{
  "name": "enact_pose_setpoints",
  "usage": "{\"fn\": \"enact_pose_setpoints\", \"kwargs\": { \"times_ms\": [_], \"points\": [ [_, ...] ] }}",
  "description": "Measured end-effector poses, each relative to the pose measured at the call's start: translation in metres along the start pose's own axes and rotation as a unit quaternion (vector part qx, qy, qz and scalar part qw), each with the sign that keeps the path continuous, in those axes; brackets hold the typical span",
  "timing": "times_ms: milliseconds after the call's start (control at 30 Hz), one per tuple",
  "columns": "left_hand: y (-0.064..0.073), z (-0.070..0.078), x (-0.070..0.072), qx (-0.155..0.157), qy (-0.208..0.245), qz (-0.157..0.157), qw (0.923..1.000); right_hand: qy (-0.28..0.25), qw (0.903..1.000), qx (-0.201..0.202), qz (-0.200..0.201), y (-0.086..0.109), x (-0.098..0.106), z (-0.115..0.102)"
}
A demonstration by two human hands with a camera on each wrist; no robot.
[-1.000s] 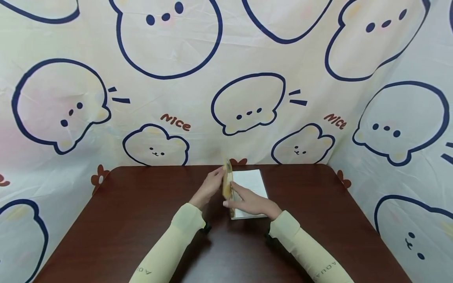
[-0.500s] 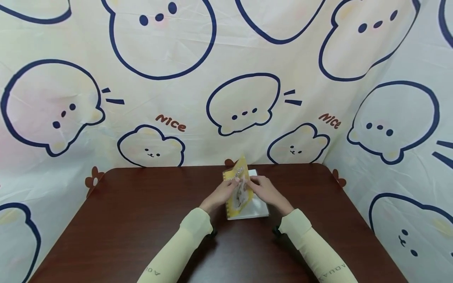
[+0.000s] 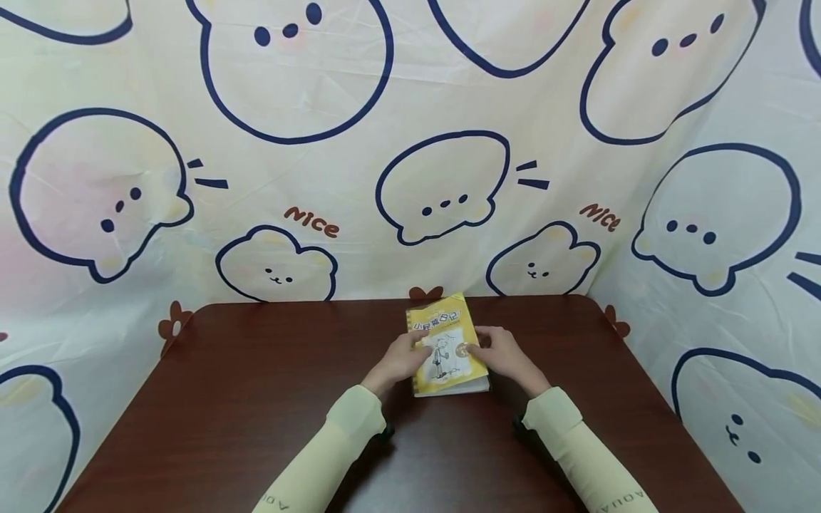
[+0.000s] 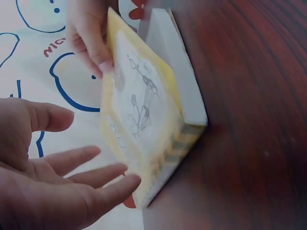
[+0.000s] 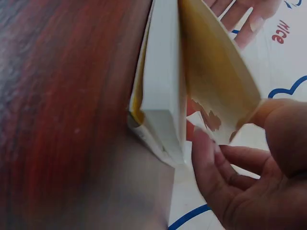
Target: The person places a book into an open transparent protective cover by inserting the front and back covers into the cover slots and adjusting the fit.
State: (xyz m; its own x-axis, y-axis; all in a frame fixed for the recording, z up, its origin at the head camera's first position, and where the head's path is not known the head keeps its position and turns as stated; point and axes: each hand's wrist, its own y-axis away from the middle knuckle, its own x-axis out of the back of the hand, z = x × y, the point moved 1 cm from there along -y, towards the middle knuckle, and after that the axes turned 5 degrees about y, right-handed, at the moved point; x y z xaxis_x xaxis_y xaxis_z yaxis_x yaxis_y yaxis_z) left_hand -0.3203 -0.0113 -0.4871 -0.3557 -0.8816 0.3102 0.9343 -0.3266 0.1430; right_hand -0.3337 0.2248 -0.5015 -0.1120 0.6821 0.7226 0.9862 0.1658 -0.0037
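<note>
A book (image 3: pixel 450 374) with a yellow front cover and a sketched figure lies on the dark wooden table, its spine to the left. The cover (image 4: pixel 139 98) stands partly raised off the white page block (image 5: pixel 164 67). With thumb above and fingers below, my right hand (image 3: pixel 509 356) pinches the cover's free edge. A small torn-looking piece of paper shows by those fingers in the right wrist view. Near the spine side is my left hand (image 3: pixel 399 361), its fingers spread and relaxed; whether the fingertips touch the cover I cannot tell.
The brown table (image 3: pixel 288 356) has rounded far corners. Behind it and along both sides hangs a pale cloth (image 3: pixel 359 263) printed with cartoon outlines. The book lies close to the table's far edge.
The cover, upright at the left a second ago over exposed pages, has swung down rightward over the page block. My right hand has moved right, now at the cover's free edge.
</note>
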Motion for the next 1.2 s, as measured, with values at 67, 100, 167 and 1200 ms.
{"fn": "enact_pose_setpoints", "kwargs": {
  "times_ms": [67,100,167,1200],
  "points": [
    [0.002,-0.001,0.002,0.001,-0.011,0.014,0.9998,0.031,0.9995,-0.007,0.008,0.001,0.001,0.002],
    [0.003,-0.002,0.002,0.0,-0.015,0.019,0.9997,0.046,0.9988,-0.01,0.011,0.002,0.001,0.002],
    [0.004,-0.004,0.003,0.003,-0.017,0.027,0.9995,0.071,0.9973,-0.014,0.013,0.003,0.0,0.001],
    [-0.01,-0.02,0.006,0.058,0.221,0.079,0.9703,-0.025,0.9951,-0.082,-0.048,0.0,-0.007,-0.005]
  ]
}}
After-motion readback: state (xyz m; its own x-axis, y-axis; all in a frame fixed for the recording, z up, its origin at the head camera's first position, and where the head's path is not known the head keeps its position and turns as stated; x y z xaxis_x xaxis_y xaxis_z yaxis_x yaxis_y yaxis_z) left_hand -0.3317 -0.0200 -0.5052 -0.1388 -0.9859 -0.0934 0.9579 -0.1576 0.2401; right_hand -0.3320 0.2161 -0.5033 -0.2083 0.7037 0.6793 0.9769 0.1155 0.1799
